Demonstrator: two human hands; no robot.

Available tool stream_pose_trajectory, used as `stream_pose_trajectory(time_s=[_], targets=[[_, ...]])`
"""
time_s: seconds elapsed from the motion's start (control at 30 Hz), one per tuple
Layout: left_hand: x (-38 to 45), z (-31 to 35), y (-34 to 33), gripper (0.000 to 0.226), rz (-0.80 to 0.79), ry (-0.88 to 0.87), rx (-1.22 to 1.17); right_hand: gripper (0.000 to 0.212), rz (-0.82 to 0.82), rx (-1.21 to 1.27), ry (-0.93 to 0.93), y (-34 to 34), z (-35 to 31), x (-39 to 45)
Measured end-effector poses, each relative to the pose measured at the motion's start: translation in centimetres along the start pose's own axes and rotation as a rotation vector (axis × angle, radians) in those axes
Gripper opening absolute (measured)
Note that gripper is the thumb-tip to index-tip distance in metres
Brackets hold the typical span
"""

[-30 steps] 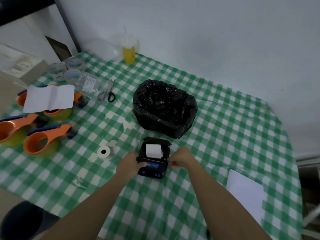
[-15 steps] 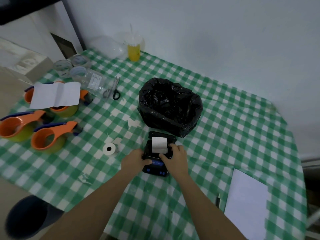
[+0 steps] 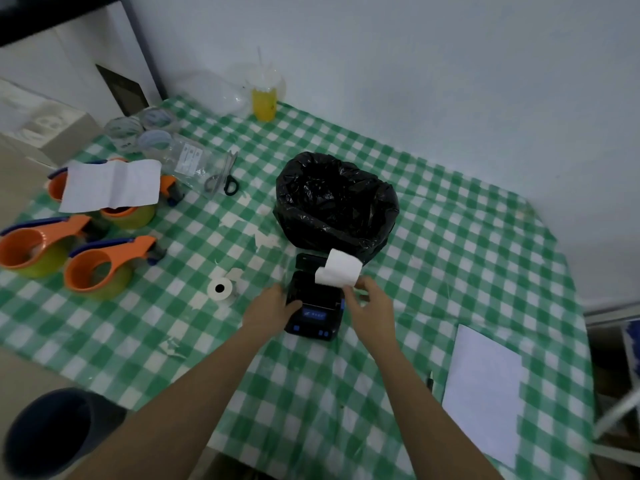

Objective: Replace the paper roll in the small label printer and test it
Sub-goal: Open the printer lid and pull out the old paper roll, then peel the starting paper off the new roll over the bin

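Near the middle of the green-checked worktop [image 3: 450, 258] sits the small black label printer [image 3: 313, 306], its lid tipped open toward the far side and its paper bay apparently empty, though the dark well is hard to read. Just above that bay the right hand [image 3: 370, 306] lifts a white paper roll [image 3: 341, 271], pinched at its right end between thumb and fingers; a loose tail curls off the roll's left side. The roll's long axis runs roughly left to right, matching the bay's width, and the bay lies just below and slightly left of the grip, so the right hand is the nearer one for any move of the roll. The left hand [image 3: 268, 311] closes on the printer's left edge, steadying the body.

Directly behind the open lid stands a black bin bag [image 3: 336, 202], touching or nearly touching it, so little room lies that way. A second, small roll [image 3: 220, 289] rests left of the printer; a white sheet [image 3: 483, 389] lies well apart at right, leaving open cloth nearer the person.
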State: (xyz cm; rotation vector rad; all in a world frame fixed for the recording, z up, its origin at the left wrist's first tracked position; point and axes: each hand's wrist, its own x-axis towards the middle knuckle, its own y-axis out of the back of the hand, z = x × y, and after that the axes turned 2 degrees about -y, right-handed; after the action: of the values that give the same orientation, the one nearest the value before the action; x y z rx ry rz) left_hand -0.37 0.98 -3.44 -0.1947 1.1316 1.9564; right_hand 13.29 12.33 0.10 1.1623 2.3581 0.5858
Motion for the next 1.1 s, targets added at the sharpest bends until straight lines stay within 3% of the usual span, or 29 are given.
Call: stream_pose_trajectory(time_s=[0.1, 0.3, 0.43, 0.5, 0.6, 0.73, 0.97, 1.1], targets=[[-0.2, 0.6, 1.1, 0.042, 0.062, -0.022, -0.040, 0.002, 0.102, 0.080, 0.036, 1.3, -2.6, 0.3], [0.0, 2.0, 3.6, 0.035, 0.166, -0.095, -0.033, 0.015, 0.215, -0.037, 0.126, 2.3, -8.1, 6.5], [0.0, 0.6, 4.7, 0.040, 0.203, -0.107, 0.072, 0.042, -0.036, -0.271, -0.014, 1.0, -8.1, 8.9], [-0.2, -0.6, 5.3, 0.044, 0.251, -0.107, 0.208, 0.048, -0.080, -0.252, -0.023, 0.3, -7.9, 8.0], [-0.4, -2.7, 6.3, 0.055, 0.247, -0.009, 0.388, 0.044, -0.086, -0.205, 0.064, -0.8, -7.8, 6.1], [-0.2, -5.3, 6.8, 0.064, 0.093, 0.111, 0.391, 0.035, -0.132, -0.210, 0.156, -2.5, -7.2, 3.9], [0.4, -6.7, 7.1, 0.047, 0.114, 0.059, 0.417, 0.028, -0.188, -0.269, 0.286, -3.8, -6.9, 1.7], [-0.4, -6.4, 7.6, 0.046, 0.184, -0.038, 0.242, 0.027, -0.189, -0.254, 0.279, -3.6, -6.5, 1.1]])
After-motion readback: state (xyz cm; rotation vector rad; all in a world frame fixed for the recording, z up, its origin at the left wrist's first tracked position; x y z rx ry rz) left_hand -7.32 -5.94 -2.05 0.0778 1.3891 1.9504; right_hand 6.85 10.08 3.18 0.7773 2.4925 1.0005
